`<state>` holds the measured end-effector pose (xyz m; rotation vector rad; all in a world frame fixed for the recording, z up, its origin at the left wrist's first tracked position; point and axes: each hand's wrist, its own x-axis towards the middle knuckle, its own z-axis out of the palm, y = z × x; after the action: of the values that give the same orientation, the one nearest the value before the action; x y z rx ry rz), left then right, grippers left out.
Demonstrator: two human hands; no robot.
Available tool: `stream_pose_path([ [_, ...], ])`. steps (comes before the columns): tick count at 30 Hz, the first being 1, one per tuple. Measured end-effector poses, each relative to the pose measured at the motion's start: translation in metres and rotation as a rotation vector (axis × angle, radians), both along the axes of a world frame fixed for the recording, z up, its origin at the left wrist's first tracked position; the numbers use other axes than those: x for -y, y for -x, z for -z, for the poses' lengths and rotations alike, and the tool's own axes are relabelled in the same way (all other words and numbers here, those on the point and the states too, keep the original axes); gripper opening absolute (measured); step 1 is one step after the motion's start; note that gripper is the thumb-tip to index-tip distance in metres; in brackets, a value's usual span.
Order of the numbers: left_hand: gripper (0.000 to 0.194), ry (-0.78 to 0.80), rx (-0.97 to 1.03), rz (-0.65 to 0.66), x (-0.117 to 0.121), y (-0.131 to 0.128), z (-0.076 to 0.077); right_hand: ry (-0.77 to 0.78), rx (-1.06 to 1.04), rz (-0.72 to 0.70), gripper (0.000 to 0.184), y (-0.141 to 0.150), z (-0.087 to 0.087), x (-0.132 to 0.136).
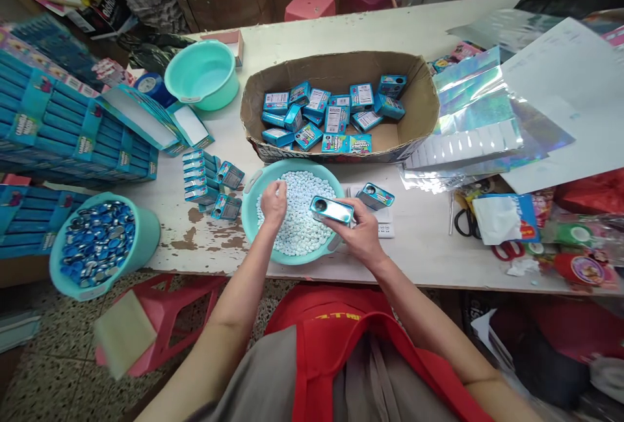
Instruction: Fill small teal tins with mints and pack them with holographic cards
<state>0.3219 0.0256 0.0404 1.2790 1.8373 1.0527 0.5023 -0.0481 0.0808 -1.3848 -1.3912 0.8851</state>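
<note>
I look down on a worn white surface (429, 237). Toward its far edge I have a cardboard carton (412, 103) with small blue boxes (336, 119) jumbled inside. Between the carton and the near edge sits a turquoise basin (250, 211) of white pieces (302, 237). By the near left corner, I see a smaller turquoise tub (146, 240) filled with shiny blue and silver discs (100, 240).

The right hand (363, 233) is over the basin's right rim, its fingers wrapped around 1 blue box (336, 211); the silvery face turned up to me shows 1 round dark opening. The left hand (273, 204) is over the basin's left half, fingers curled tight in a fist; I cannot tell whether they hold anything. Just beyond the right hand, a 2nd box (376, 196) rests right of the basin, and a small stack (199, 178) stands to the basin's left. The white pieces, the smallest things I can make out, spread across the basin's floor.
</note>
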Motion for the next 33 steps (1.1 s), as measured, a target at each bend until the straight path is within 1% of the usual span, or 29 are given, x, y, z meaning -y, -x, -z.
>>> stream_pose_path([
  [2,0.021,0.140,-0.373,0.164,0.007,0.002,0.021,-0.017,0.014,0.008,0.032,-0.003,-0.001,0.003],
  [3,0.024,0.208,-0.501,0.232,0.013,-0.001,0.029,-0.020,0.026,-0.005,0.032,-0.003,-0.001,0.003],
  [5,0.029,0.310,-0.641,0.322,0.023,-0.010,0.037,-0.026,0.045,-0.029,0.033,-0.002,0.000,0.003],
  [7,0.025,0.353,-0.648,0.385,0.030,-0.018,0.039,-0.029,0.056,-0.024,0.032,-0.001,0.002,0.001],
  [8,0.021,0.346,-0.608,0.389,0.031,-0.019,0.039,-0.027,0.065,-0.025,0.031,0.000,0.003,0.000],
  [10,0.016,0.300,-0.435,0.332,0.030,-0.017,0.037,-0.020,0.088,-0.030,0.030,-0.001,0.005,-0.002],
  [11,0.019,0.274,-0.298,0.274,0.029,-0.015,0.035,-0.014,0.100,-0.036,0.029,-0.001,0.006,-0.002],
  [13,0.027,0.249,0.040,0.124,0.027,-0.011,0.025,-0.001,0.128,-0.053,0.029,-0.002,0.008,-0.002],
  [15,0.031,0.232,0.386,-0.011,0.026,-0.011,0.009,0.011,0.164,-0.082,0.028,0.000,0.010,-0.002],
  [16,0.031,0.213,0.534,-0.055,0.025,-0.013,-0.001,0.014,0.184,-0.101,0.028,0.001,0.012,-0.002],
  [17,0.030,0.181,0.656,-0.085,0.025,-0.015,-0.012,0.013,0.204,-0.120,0.028,0.003,0.013,-0.003],
  [19,0.029,0.095,0.826,-0.102,0.025,-0.022,-0.032,0.011,0.241,-0.151,0.027,0.010,0.016,-0.004],
  [21,0.028,0.037,0.928,-0.103,0.023,-0.027,-0.046,0.014,0.275,-0.168,0.027,0.016,0.017,-0.005],
  [22,0.028,0.022,0.967,-0.114,0.022,-0.029,-0.051,0.018,0.290,-0.172,0.027,0.019,0.016,-0.006],
  [25,0.029,-0.003,1.054,-0.159,0.018,-0.029,-0.055,0.010,0.306,-0.188,0.027,0.025,0.011,-0.009],
  [28,0.030,-0.036,1.019,-0.175,0.014,-0.028,-0.054,-0.020,0.301,-0.169,0.028,0.025,0.004,-0.011],
  [33,0.032,-0.010,0.898,-0.210,0.012,-0.036,-0.055,0.015,0.273,-0.148,0.027,0.021,0.003,-0.012],
])
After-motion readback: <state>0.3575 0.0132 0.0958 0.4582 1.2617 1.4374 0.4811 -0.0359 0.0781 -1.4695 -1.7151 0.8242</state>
